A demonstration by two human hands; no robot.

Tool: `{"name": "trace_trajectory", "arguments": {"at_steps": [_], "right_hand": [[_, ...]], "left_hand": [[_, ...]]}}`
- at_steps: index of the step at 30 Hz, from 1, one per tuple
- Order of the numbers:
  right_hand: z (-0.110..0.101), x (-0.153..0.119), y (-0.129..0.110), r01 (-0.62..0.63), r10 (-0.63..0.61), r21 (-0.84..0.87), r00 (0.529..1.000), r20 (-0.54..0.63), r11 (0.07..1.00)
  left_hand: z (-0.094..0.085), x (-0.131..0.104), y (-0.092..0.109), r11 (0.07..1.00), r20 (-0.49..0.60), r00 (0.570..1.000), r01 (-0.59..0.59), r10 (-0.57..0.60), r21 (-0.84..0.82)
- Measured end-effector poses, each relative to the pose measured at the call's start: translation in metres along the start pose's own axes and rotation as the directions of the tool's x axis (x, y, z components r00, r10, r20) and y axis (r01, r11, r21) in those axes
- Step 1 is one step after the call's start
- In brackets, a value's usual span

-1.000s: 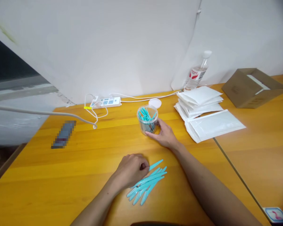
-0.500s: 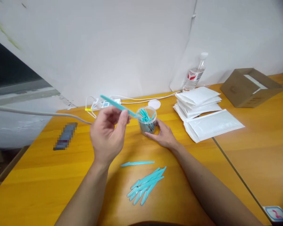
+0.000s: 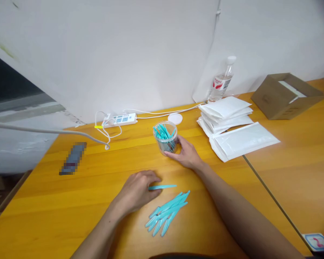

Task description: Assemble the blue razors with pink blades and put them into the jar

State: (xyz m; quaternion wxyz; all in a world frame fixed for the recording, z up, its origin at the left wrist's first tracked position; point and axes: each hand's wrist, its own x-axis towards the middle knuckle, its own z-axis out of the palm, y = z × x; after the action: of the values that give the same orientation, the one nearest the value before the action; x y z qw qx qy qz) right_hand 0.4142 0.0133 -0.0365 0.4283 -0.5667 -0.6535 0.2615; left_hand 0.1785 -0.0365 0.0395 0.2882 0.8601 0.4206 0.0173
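Observation:
My right hand (image 3: pixel 185 153) is wrapped round the right side of a clear plastic jar (image 3: pixel 166 145), which stands on the table. Several turquoise eyebrow razors (image 3: pixel 164 131) stick up inside it. Over a single eyebrow razor (image 3: pixel 166 186) lying on the tabletop is my left hand (image 3: pixel 140 189), thumb and fingers apart on either side of it; the razor's left end is hidden by the hand. Closer to me lies a loose fan of several more turquoise eyebrow razors (image 3: pixel 167 212), some with clear caps over the blade ends.
A white round lid (image 3: pixel 175 118) lies behind the jar, near a power strip (image 3: pixel 121 119) with white cables. White padded envelopes (image 3: pixel 245 140), a water bottle (image 3: pixel 220 84) and an open cardboard box (image 3: pixel 278 100) stand to the right. A blurred-out dark phone-like object (image 3: pixel 72 158) lies left.
My left hand has come down from the jar's rim to the single razor on the table. The razor it held is now out of that hand, in the jar. My right hand stays on the jar.

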Motion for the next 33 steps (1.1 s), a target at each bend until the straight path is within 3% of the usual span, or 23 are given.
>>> {"name": "trace_trajectory", "arguments": {"at_steps": [4, 7, 9, 10, 11, 12, 13, 14, 15, 16, 17, 18, 21, 22, 23, 26, 27, 29, 31, 33], "right_hand": [[0.000, -0.001, 0.000, -0.010, 0.010, -0.009, 1.000, 0.006, 1.000], [0.001, 0.000, 0.000, -0.018, 0.018, -0.010, 1.000, 0.007, 1.000], [0.001, 0.000, 0.000, -0.015, 0.015, -0.004, 1.000, 0.005, 1.000], [0.001, 0.000, 0.000, -0.011, 0.011, -0.002, 1.000, 0.003, 1.000], [0.001, 0.000, -0.001, -0.007, 0.007, -0.001, 1.000, 0.002, 1.000], [0.001, 0.000, -0.001, -0.003, 0.003, -0.002, 1.000, 0.003, 1.000], [0.001, 0.000, -0.001, 0.001, -0.001, -0.004, 1.000, 0.004, 1.000], [0.001, 0.000, -0.001, 0.002, -0.002, -0.007, 1.000, 0.004, 1.000], [0.001, 0.000, -0.001, 0.003, -0.003, -0.009, 1.000, 0.002, 1.000], [0.001, 0.000, -0.001, 0.003, -0.003, -0.009, 1.000, -0.001, 1.000], [0.001, 0.000, -0.001, 0.002, -0.002, -0.008, 1.000, -0.003, 1.000], [0.001, 0.000, -0.001, 0.002, -0.002, -0.006, 1.000, -0.006, 1.000], [0.001, 0.000, 0.001, 0.012, -0.012, -0.001, 1.000, -0.014, 1.000], [0.002, 0.000, 0.001, 0.017, -0.017, 0.000, 1.000, -0.014, 1.000], [0.002, 0.000, 0.002, 0.021, -0.021, 0.003, 1.000, -0.014, 1.000], [0.001, 0.001, 0.002, 0.021, -0.021, 0.010, 1.000, -0.009, 1.000], [0.001, 0.001, 0.002, 0.019, -0.019, 0.011, 1.000, -0.010, 1.000], [0.001, 0.001, 0.001, 0.021, -0.021, 0.014, 1.000, -0.012, 1.000], [0.000, 0.001, 0.000, 0.023, -0.023, 0.018, 1.000, -0.007, 1.000], [0.000, 0.001, -0.001, 0.020, -0.020, 0.019, 1.000, 0.000, 1.000]], "left_hand": [[0.017, 0.000, -0.005, 0.989, 0.055, 0.992, 0.106, -0.112, 0.105], [0.013, 0.000, -0.004, 0.994, 0.060, 0.993, 0.102, -0.105, 0.050], [0.001, -0.002, 0.001, 0.994, -0.052, 0.997, 0.060, -0.065, -0.091], [-0.009, -0.002, 0.005, 0.984, -0.167, 0.985, 0.016, -0.046, -0.176], [-0.020, 0.000, 0.009, 0.967, -0.325, 0.945, -0.047, -0.038, -0.252], [-0.032, 0.005, 0.015, 0.947, -0.501, 0.864, -0.123, -0.044, -0.295], [-0.044, 0.011, 0.020, 0.934, -0.663, 0.747, -0.194, -0.057, -0.300], [-0.056, 0.020, 0.024, 0.929, -0.800, 0.596, -0.251, -0.074, -0.272], [-0.066, 0.030, 0.028, 0.934, -0.878, 0.474, -0.281, -0.064, -0.219], [-0.074, 0.041, 0.030, 0.942, -0.920, 0.390, -0.287, -0.049, -0.172], [-0.080, 0.053, 0.030, 0.953, -0.934, 0.355, -0.272, -0.026, -0.131], [-0.083, 0.063, 0.029, 0.965, -0.925, 0.380, -0.245, 0.003, -0.098], [-0.081, 0.084, 0.020, 0.988, -0.811, 0.583, -0.150, 0.053, -0.043], [-0.078, 0.086, 0.017, 0.990, -0.777, 0.627, -0.136, 0.059, -0.035], [-0.076, 0.087, 0.015, 0.990, -0.767, 0.639, -0.135, 0.063, -0.031], [-0.071, 0.087, 0.015, 0.982, -0.775, 0.618, -0.188, 0.132, 0.018], [-0.070, 0.088, 0.017, 0.978, -0.742, 0.646, -0.200, 0.176, 0.058], [-0.070, 0.091, 0.021, 0.970, -0.603, 0.760, -0.191, 0.242, 0.149], [-0.072, 0.097, 0.023, 0.962, -0.442, 0.866, -0.140, 0.233, 0.233], [-0.074, 0.100, 0.024, 0.954, -0.340, 0.921, -0.094, 0.192, 0.283]]}}
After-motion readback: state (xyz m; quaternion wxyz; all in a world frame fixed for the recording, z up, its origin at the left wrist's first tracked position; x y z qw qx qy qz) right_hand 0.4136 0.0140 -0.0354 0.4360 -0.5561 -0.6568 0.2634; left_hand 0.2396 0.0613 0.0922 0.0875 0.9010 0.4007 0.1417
